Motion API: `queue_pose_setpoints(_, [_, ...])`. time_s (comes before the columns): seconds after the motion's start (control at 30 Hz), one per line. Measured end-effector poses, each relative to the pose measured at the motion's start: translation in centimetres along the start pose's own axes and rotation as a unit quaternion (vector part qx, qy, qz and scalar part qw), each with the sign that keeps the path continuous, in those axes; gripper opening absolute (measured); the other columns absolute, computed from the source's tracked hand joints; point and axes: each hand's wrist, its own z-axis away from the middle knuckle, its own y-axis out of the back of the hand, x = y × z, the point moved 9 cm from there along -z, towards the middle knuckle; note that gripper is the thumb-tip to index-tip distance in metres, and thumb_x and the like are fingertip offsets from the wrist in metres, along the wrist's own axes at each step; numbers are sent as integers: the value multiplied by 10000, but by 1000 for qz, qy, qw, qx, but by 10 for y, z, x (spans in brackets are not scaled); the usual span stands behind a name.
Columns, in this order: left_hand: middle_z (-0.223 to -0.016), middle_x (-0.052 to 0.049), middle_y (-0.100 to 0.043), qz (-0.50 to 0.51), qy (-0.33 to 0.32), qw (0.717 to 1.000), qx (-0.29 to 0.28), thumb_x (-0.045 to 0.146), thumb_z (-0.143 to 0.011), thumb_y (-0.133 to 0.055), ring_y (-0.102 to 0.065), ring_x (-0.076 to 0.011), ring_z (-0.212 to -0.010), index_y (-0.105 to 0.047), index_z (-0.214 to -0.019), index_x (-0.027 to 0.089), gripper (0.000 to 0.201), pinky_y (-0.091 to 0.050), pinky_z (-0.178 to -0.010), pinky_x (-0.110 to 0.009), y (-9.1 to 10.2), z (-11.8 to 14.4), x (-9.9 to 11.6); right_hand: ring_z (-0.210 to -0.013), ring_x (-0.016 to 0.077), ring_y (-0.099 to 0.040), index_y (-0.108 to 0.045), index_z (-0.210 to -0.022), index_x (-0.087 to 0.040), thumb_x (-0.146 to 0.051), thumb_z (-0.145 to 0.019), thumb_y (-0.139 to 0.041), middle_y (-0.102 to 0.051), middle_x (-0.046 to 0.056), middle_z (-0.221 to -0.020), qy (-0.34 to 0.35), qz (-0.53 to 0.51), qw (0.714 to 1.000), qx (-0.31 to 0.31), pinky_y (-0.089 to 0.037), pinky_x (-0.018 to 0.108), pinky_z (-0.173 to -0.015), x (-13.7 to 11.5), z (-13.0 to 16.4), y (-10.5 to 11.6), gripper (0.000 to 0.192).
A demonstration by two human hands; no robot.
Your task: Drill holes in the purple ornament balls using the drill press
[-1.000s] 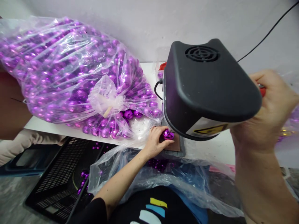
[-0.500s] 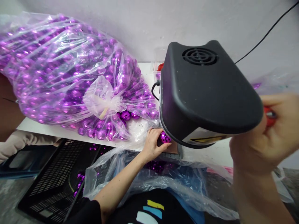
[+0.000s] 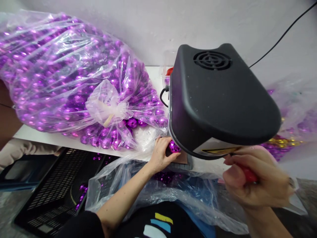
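My left hand (image 3: 159, 152) holds a small shiny purple ball (image 3: 174, 147) on the brown pad (image 3: 182, 159) under the black machine head (image 3: 218, 99). My right hand (image 3: 257, 180) is closed around the machine's red-handled lever (image 3: 248, 174), now low at the right, below the head. The ball sits partly hidden by the head's lower edge.
A big clear bag of purple balls (image 3: 71, 79) fills the white table's left. A second bag with purple and gold pieces (image 3: 289, 132) lies at the right. An open plastic bag (image 3: 158, 188) rests in my lap. A black crate (image 3: 54, 191) stands lower left. A cable (image 3: 282, 36) runs up the wall.
My right hand has pulled the red lever down from beside the head to below it. My left hand has kept the ball on the pad.
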Motion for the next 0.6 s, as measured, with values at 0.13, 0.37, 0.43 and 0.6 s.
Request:
queue_pose_setpoints(0.13, [-1232,-107,-704,9,4,1000,-5,518,-859,-751,-635,-296,-1170,-597,-1315,233,560,-487,-1091,-525,-3,0,-5,-650,79,-546,-584,-819,-196,-200,-888,-539,-612,11,-760,47,36,998,12,-404,232,-523,-15,0,-1,83])
queue_pose_setpoints(0.37, [-1230,-103,-705,6,4,1000,0,534,-864,-744,-643,-296,-1153,-592,-1314,242,558,-488,-1082,-520,-1,0,-2,-657,69,-561,-619,-881,-197,-243,-913,-548,-620,5,-787,38,46,998,28,-424,213,-538,-11,12,-5,90])
queue_pose_setpoints(0.43, [-1221,-98,-709,2,4,1000,1,522,-861,-753,-639,-294,-1154,-597,-1309,236,554,-460,-1116,-527,-1,0,-1,-689,76,-579,-631,-889,-198,-243,-906,-551,-632,8,-799,31,43,998,29,-434,210,-551,-7,18,-7,93])
queue_pose_setpoints(0.6, [-1207,-98,-710,7,11,1000,3,521,-847,-768,-636,-303,-1166,-613,-1290,238,549,-467,-1114,-534,-1,0,-4,-722,101,-591,-638,-905,-214,-233,-868,-578,-631,5,-789,24,29,998,46,-452,224,-568,0,29,-13,73])
